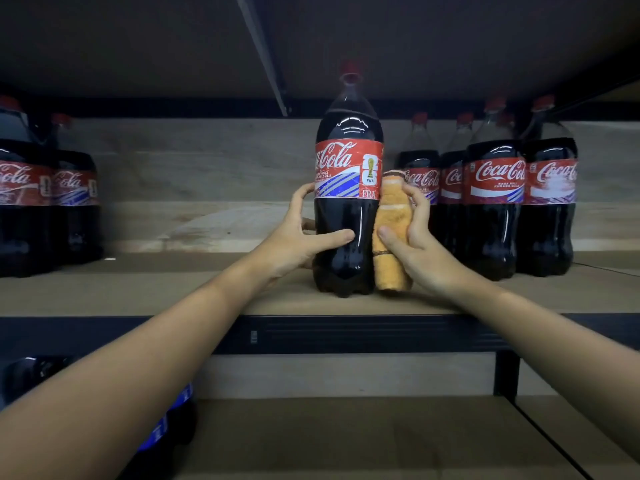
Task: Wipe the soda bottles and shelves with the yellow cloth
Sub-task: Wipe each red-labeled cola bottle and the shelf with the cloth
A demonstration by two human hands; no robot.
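A large dark cola bottle point(348, 188) with a red label and red cap stands upright near the front of the wooden shelf point(173, 292). My left hand point(301, 237) wraps its lower left side, thumb across the front. Against the bottle's right side, my right hand point(412, 237) presses a folded yellow cloth point(391, 230). The cloth reaches from the label down to the shelf board.
Several more cola bottles point(495, 202) stand in a row at the right, and two point(41, 202) at the far left. A black metal rail point(346, 332) fronts the shelf. On the lower shelf point(346, 438), at the left, sits a dark bottle with a blue label point(166, 424).
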